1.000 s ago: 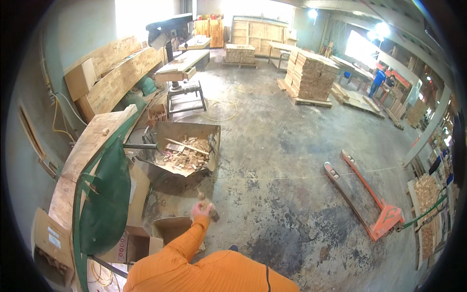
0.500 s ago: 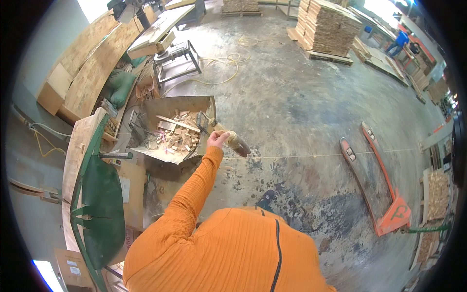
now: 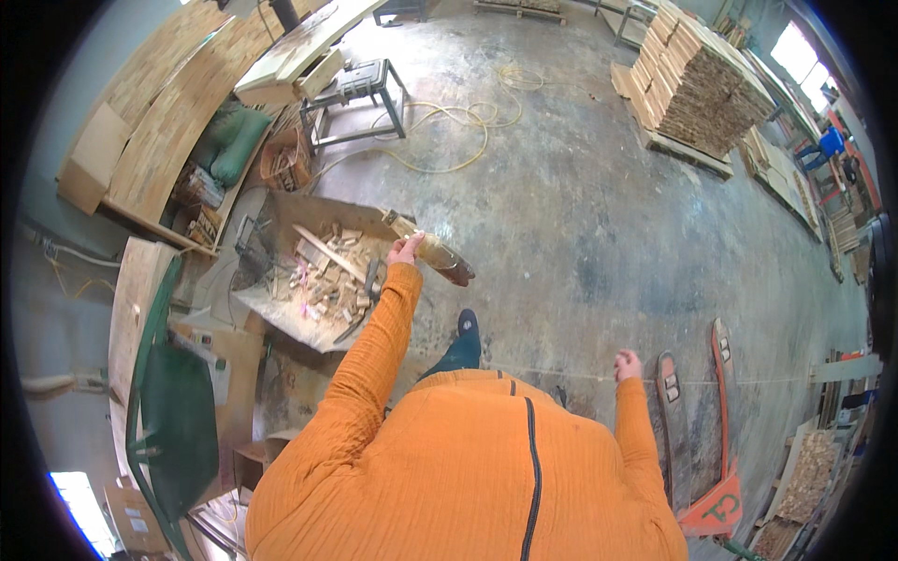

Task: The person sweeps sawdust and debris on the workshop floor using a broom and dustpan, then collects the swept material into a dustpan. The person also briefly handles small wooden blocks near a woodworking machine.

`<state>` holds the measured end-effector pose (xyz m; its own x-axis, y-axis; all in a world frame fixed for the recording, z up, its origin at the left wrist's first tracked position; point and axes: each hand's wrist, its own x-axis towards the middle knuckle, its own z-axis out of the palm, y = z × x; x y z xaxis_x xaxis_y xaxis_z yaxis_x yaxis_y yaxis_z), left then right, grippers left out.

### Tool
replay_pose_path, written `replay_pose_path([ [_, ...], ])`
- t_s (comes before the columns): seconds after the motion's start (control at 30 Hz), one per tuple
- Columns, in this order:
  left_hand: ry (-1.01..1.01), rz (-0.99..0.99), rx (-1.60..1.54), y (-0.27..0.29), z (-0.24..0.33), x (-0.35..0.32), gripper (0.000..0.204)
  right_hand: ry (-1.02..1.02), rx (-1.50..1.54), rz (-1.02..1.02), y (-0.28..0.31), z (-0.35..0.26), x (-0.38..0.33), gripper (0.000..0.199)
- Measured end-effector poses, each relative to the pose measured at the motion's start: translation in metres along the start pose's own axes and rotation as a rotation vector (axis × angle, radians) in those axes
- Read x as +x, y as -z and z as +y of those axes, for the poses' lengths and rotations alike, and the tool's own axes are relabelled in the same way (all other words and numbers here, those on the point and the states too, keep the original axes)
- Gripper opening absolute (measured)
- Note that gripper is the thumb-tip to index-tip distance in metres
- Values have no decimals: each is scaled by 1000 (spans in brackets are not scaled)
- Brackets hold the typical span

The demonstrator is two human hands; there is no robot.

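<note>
My left hand [image 3: 407, 249] is closed round a long tan, roughly cylindrical object [image 3: 440, 257] with a dark, shiny end; I cannot make out its exact kind. It tilts down to the right, just off the right side of a worn open bin [image 3: 323, 201]. Wood offcuts [image 3: 327, 280] and sawdust lie in the bin. Out to the right, my right hand [image 3: 628, 364] hangs over the concrete floor with its fingers curled and nothing seen in them. Near it are the forks of an orange pallet jack [image 3: 720, 505].
A dark metal stand [image 3: 360, 89] and a yellow hose [image 3: 458, 168] lie ahead. Stacked boards [image 3: 702, 84] stand on a pallet at far right, with a person in blue [image 3: 828, 145] beyond. A green machine part [image 3: 178, 411] is close on my left.
My view has moved forward, and one foot now shows ahead of me. My right hand has come into view. The tan object stays in my left hand.
</note>
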<state>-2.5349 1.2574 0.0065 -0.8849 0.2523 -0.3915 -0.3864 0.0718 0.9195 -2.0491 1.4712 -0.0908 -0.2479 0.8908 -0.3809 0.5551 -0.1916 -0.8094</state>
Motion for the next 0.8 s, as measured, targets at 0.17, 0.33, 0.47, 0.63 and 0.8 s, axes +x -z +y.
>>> replay_pose_path([
  [0.17,-260,145,-40,-76,31,124,23,-263,-60,-157,-52,4,32,23],
  [0.33,-355,56,2,-191,74,238,32,-323,-382,-7,-50,33,45,26],
  [0.47,-462,69,-102,-261,113,316,28,-593,-310,-97,-68,-17,123,27],
  [0.63,-496,153,-237,-369,162,410,27,-446,-386,-65,-53,-90,309,29],
  [0.8,-512,231,-136,-428,205,491,28,42,-430,28,-46,-253,578,29],
])
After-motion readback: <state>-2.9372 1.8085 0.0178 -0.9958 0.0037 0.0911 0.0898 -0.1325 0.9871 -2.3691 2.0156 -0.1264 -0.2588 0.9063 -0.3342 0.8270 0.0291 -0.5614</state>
